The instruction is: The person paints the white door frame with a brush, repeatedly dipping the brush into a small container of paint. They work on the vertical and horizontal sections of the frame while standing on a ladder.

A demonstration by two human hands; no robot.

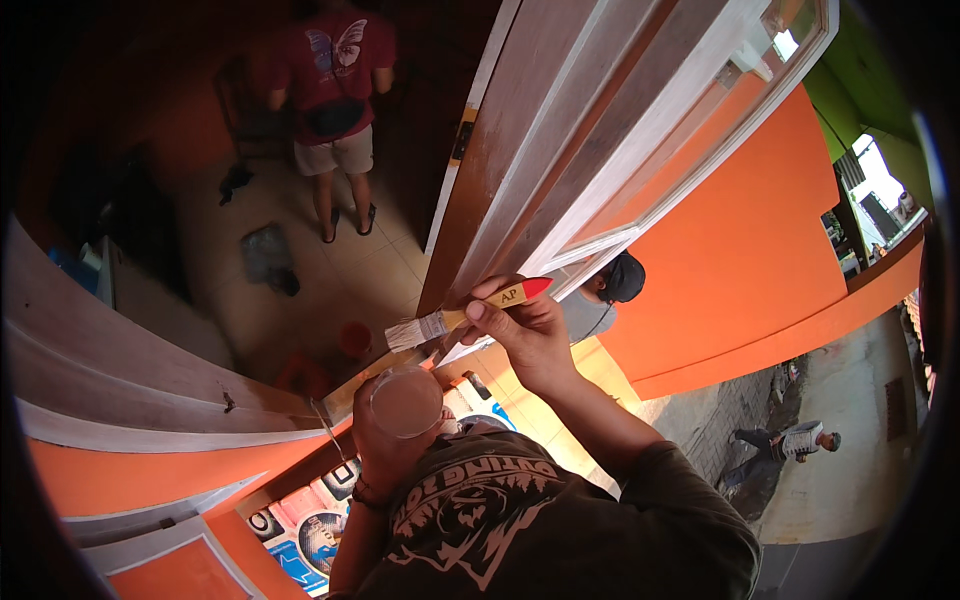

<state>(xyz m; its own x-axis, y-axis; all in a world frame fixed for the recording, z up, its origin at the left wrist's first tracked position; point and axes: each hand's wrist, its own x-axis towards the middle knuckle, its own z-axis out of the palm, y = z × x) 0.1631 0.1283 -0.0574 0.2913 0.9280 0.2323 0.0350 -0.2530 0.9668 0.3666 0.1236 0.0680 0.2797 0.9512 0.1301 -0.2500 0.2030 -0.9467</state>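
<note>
Orange wall [730, 260] out to the right, the whitish door [555, 150] slanting up before it, and a person in a red shirt [335, 90] stands back-turned inside! Down to the hands: the left hand [383, 440] has its grip wrapped around a clear cup [405, 402], and the right hand's [532, 345] grip is clamped on the brush [433, 326], bristles near the cup's rim, red handle tip pointing right!

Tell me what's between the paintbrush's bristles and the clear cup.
The stretch is bare: in the head view, no object shows in the narrow gap between the bristles of the paintbrush and the clear cup in the left hand.
</note>
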